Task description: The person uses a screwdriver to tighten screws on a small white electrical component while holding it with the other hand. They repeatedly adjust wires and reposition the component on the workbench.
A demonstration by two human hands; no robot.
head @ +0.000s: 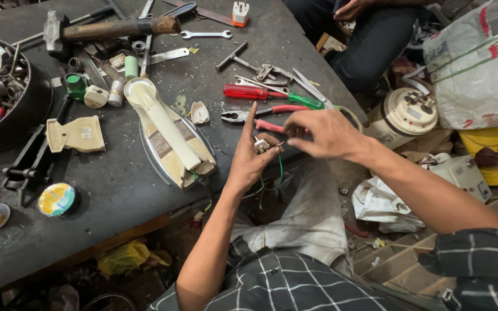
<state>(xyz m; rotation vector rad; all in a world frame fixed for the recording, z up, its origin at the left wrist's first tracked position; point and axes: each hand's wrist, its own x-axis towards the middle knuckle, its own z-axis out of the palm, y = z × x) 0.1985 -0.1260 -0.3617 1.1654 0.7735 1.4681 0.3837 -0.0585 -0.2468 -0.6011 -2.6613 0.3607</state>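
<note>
Your left hand [253, 155] is cupped around a small electrical fitting [260, 144], thumb and fingers closed on it, forefinger pointing up. It sits just off the near edge of the surface [116, 190], above your lap. A green wire [279, 173] trails down from the fitting.

Your right hand [324, 133] comes in from the right with thumb and forefinger pressed together on something fine at the fitting, most likely a wire end; it is too small to tell for certain.

To do this well, I would keep the left grip still and let only the right fingertips work. Hold the fitting turned so its opening faces you, and keep the green wire slack so it does not pull the part askew. Steadying your left wrist against the surface edge should help.

Just beyond your hands lie red-handled pliers [260, 115], a red screwdriver [246, 91], a green-handled one [304, 101] and scissors [312, 87]. Further left lies the cream iron [171, 138] on its side, with a roll of tape [56, 199] near the edge.
</note>
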